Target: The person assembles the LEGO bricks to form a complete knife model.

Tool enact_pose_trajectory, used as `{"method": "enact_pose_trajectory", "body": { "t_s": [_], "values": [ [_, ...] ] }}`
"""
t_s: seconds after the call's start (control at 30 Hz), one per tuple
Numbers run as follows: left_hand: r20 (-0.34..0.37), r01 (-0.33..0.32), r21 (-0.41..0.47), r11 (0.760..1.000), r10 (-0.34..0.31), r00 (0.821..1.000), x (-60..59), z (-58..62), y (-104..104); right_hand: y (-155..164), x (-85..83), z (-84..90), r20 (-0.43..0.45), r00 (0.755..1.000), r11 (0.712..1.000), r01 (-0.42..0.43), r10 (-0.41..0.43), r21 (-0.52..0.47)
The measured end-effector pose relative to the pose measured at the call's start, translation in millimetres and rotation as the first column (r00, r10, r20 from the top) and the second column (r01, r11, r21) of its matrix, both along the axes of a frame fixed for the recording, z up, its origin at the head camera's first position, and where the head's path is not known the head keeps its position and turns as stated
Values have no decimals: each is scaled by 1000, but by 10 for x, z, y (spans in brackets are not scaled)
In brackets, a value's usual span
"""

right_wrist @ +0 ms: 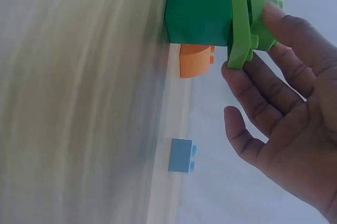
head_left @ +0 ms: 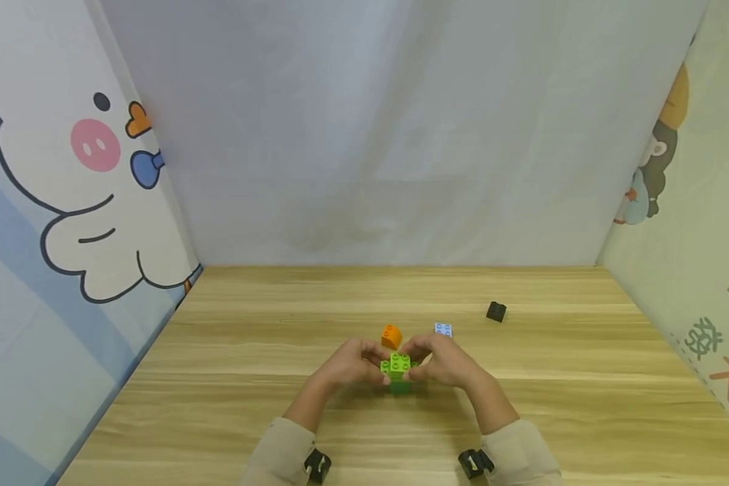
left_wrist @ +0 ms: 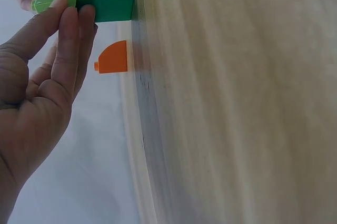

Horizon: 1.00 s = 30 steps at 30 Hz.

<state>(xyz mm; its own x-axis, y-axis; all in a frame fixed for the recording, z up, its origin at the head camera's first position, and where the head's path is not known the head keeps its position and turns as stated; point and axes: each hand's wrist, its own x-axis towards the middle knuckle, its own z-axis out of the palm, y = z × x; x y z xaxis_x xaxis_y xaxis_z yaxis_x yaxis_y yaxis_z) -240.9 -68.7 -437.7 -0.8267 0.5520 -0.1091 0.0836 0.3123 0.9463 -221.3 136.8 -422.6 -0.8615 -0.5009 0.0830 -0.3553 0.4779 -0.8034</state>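
We count two hands, both at the lower middle of the head view, gathered round one stack of three green pieces. At its foot one dark green block [right_wrist: 199, 13] stands on the wooden table [head_left: 231, 405]; across it lies one light-green plate [right_wrist: 240, 29], and over that sits one light-green block [head_left: 399, 363], with a thin dark gap below it in the left wrist view. The left hand [head_left: 355, 363] has a narrow pinch on the plate's left end; the right hand [head_left: 449, 363] pinches the upper block between thumb and finger.

We count three loose blocks: one orange block [head_left: 391, 336] just above the stack in the head view, one light blue block [head_left: 443, 329] up and right of it, and one black block [head_left: 496, 312] farther right, well apart. Two pale sleeves [head_left: 279, 449] enter at the bottom edge.
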Motion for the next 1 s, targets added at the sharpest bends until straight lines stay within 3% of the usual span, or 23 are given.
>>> {"method": "enact_pose_trajectory", "body": {
  "t_s": [0.3,0.73,1.0],
  "values": [
    [1,1,3,1000,-1,1000,11,-19,-14,-36,17,46,-20,1000,996,0,2,90],
    [-16,22,21,1000,-21,1000,22,-25,-37,-89,107,7,-66,998,998,13,-9,61],
    [-33,23,-39,999,-24,999,24,37,-24,-12,127,12,-55,998,999,21,-19,49]
  ]
}}
